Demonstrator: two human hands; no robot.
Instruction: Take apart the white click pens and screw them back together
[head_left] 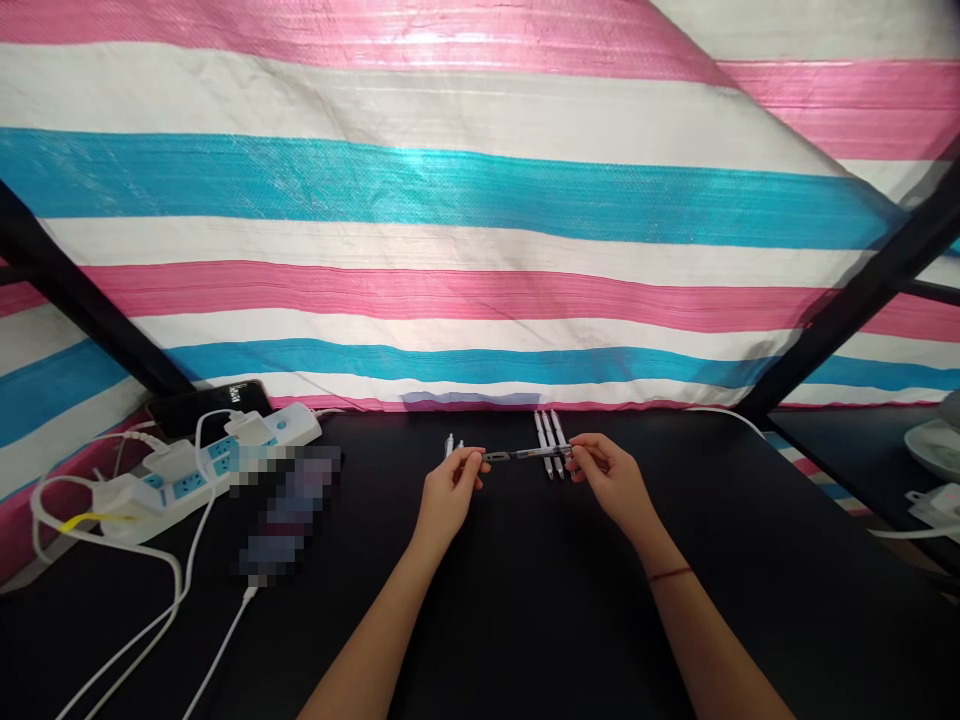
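Pinching a slim pen [534, 453] by its opposite ends, the left hand [448, 492] and right hand [616, 482] hold it roughly parallel to the far edge of the tabletop [517, 600], near the middle of that edge. The left grip is clamped, thumb against fingers, on the darker end; the right grip is clamped on the other, past a clear-looking stretch. Such a hold probably steadies so thin a thing and leaves its middle in plain sight; whether it is one whole or two parts meeting, I cannot tell.

Toward the far edge, three white pens [548, 437] lie side by side, pointing away from the person, perhaps lined up to be easily told apart. White pen-like ends [450, 441] show beyond the left hand, mostly hidden by it.

Near the far left corner sits a power strip [189, 486], likely set there so its cords stay off the middle. Just beside it lies a pixelated phone-like device [291, 515], its white cable [220, 650] trailing toward the near edge, presumably for charging
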